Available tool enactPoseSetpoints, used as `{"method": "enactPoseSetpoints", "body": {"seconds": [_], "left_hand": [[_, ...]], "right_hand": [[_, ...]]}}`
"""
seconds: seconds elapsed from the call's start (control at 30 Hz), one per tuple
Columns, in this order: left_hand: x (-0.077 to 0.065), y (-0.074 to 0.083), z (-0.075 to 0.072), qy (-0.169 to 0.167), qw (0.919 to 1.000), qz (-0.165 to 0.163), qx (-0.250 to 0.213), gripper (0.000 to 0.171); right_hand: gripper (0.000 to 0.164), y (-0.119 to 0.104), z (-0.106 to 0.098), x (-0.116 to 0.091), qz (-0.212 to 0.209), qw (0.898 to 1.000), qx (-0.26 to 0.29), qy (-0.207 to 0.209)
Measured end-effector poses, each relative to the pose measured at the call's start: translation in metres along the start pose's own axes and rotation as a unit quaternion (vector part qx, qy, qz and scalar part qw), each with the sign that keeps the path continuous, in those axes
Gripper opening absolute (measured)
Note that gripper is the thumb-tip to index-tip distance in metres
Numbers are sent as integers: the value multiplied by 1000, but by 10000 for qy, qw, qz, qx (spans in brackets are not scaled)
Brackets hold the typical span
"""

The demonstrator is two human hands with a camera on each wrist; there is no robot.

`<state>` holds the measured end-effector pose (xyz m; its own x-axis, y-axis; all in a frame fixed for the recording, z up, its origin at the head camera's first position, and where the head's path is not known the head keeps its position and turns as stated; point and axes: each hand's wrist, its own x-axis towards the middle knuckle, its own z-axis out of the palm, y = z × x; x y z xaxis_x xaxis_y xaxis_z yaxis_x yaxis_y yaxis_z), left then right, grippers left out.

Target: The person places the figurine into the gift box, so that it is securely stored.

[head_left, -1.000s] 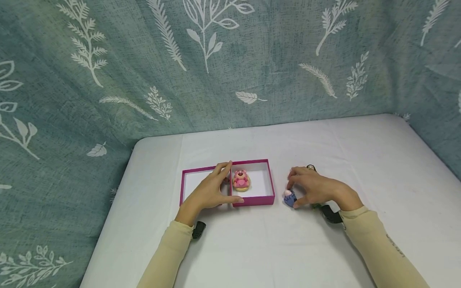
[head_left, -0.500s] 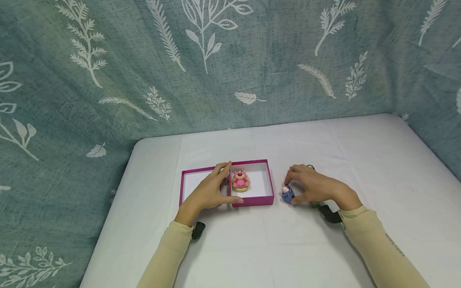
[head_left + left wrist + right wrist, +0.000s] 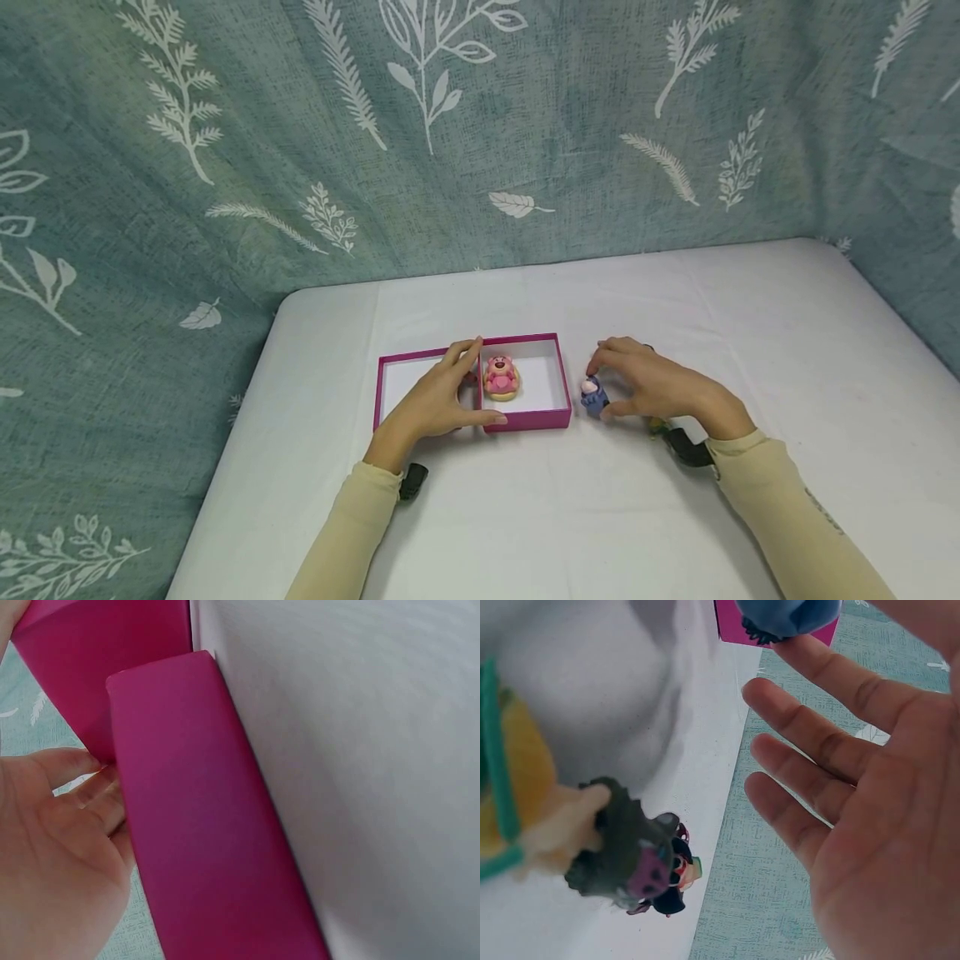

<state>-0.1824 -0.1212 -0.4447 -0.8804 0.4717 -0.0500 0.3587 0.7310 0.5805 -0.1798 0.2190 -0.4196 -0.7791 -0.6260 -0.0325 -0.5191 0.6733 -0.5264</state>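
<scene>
In the head view my left hand (image 3: 431,404) grips the left end of a magenta-edged white box (image 3: 542,375), thumb at the front wall and fingers at the back corner. A pink bear figurine (image 3: 501,377) sits inside that box. To the right of the box, my right hand (image 3: 652,382) pinches a small blue figurine (image 3: 594,398) with a pale face between thumb and forefinger. In the right wrist view, the blue figurine (image 3: 789,613) shows at the forefinger's tip, and the other fingers are extended. The left wrist view has the left fingers behind the magenta box wall (image 3: 187,802).
A second magenta-edged tray (image 3: 408,379) adjoins the box on its left, partly covered by the left hand. Beside the right hand stand a dark-haired figurine (image 3: 622,847) and another small figurine (image 3: 679,874). The white tabletop (image 3: 525,517) ends at a leaf-patterned curtain (image 3: 450,208).
My right hand has moved slightly left and away from me with the blue figurine, bringing it closer to the box. The left hand and box have stayed in place.
</scene>
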Motion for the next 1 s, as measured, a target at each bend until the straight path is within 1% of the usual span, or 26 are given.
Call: {"method": "enactPoseSetpoints", "body": {"seconds": [0.17, 0.4, 1.0], "left_hand": [[1, 1, 0, 5, 10000, -20, 20, 116], [0, 1, 0, -13, 10000, -30, -21, 116], [1, 2, 0, 1, 10000, 29, -54, 116]], "right_hand": [[44, -1, -1, 1, -17, 10000, 5, 88], [44, -4, -3, 1, -125, 9996, 149, 187], [46, -5, -1, 4, -108, 9996, 99, 232]]}}
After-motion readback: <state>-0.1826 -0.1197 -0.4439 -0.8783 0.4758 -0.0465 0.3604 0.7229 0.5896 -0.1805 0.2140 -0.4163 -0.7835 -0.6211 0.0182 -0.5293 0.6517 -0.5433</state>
